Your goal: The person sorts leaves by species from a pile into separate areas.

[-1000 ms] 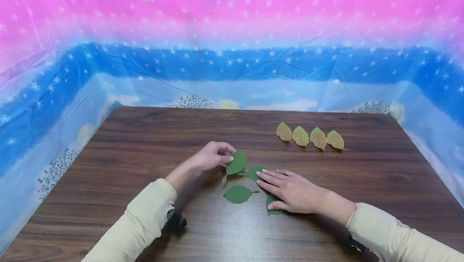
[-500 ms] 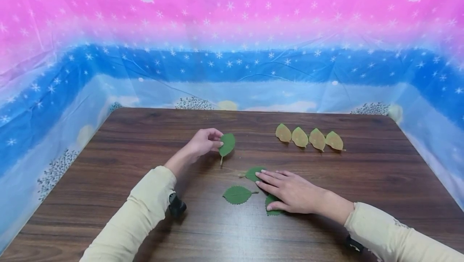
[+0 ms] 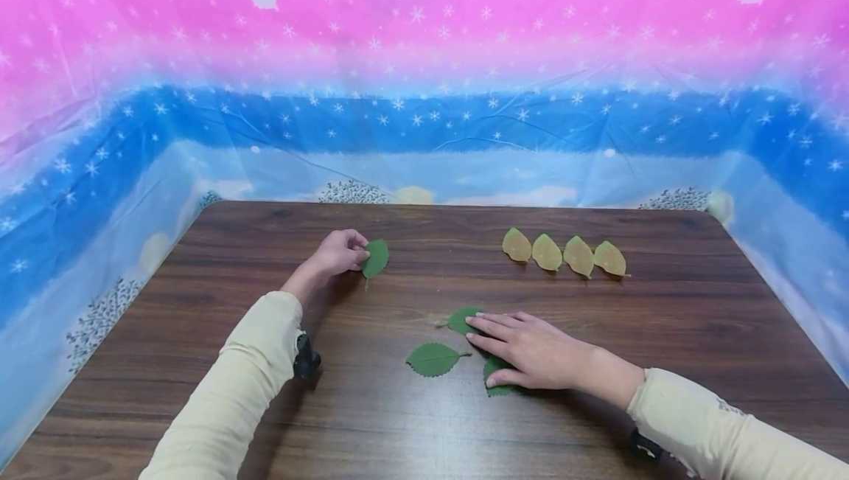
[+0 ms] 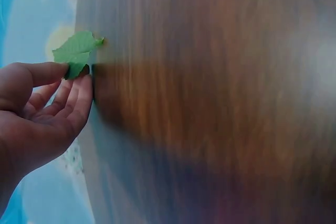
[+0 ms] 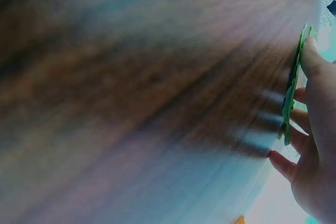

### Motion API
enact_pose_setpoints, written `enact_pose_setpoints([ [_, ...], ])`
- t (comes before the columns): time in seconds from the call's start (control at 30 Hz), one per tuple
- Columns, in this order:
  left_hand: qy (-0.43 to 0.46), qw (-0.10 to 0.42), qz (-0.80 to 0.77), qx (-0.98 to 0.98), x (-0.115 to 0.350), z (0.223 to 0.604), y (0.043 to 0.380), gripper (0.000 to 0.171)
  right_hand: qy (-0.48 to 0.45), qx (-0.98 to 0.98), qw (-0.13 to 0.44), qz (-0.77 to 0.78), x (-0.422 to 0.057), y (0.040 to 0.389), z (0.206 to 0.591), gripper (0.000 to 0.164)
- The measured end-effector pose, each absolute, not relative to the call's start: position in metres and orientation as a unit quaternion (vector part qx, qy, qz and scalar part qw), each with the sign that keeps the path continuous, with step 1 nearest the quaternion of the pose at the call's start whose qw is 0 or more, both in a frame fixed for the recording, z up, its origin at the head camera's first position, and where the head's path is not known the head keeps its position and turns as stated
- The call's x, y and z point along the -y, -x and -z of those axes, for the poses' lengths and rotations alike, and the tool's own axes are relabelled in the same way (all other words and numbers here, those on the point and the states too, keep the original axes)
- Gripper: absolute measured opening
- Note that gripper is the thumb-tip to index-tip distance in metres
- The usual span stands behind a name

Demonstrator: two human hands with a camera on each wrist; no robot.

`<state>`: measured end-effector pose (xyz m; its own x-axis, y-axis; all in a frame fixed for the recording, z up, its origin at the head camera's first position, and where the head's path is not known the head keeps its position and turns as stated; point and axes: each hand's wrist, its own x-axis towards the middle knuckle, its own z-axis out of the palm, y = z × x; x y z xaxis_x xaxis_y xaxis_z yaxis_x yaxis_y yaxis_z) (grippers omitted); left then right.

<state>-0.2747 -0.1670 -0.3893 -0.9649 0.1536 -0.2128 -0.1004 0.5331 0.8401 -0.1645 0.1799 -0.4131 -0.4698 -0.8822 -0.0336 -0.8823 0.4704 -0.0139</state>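
My left hand (image 3: 340,252) pinches a green serrated leaf (image 3: 376,258) between thumb and fingers, its stem pointing toward me, over the left part of the table. In the left wrist view the same leaf (image 4: 77,51) shows at the thumb tip. My right hand (image 3: 533,351) lies with fingers spread; its fingertips touch one green leaf (image 3: 463,320) and its thumb rests on another green leaf (image 3: 496,377), both partly covered. Left of that thumb a third green leaf (image 3: 433,360) lies flat, stem to the right. In the right wrist view, green leaves (image 5: 290,93) appear edge-on by the fingers.
Several yellow-green leaves (image 3: 547,252) lie in a row at the back right of the brown wooden table (image 3: 219,273). A patterned pink and blue cloth (image 3: 424,119) hangs behind the table and along its sides.
My left hand has carried its leaf away from the other green leaves, to the left and toward the back of the table. The right hand has stayed in place on its leaves.
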Motion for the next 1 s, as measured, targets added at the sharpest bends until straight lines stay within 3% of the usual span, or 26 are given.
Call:
enact_pose_setpoints([
  [0.43,-0.011,0.122,-0.417,-0.9,0.201,0.38,0.274,0.024,0.517,-0.856,0.015,-0.014,-0.181,0.165,0.414,0.069],
  [1.0,0.012,0.072,-0.396,-0.915,0.201,0.392,0.271,0.019,0.507,-0.862,0.024,-0.02,-0.178,0.163,0.413,0.063],
])
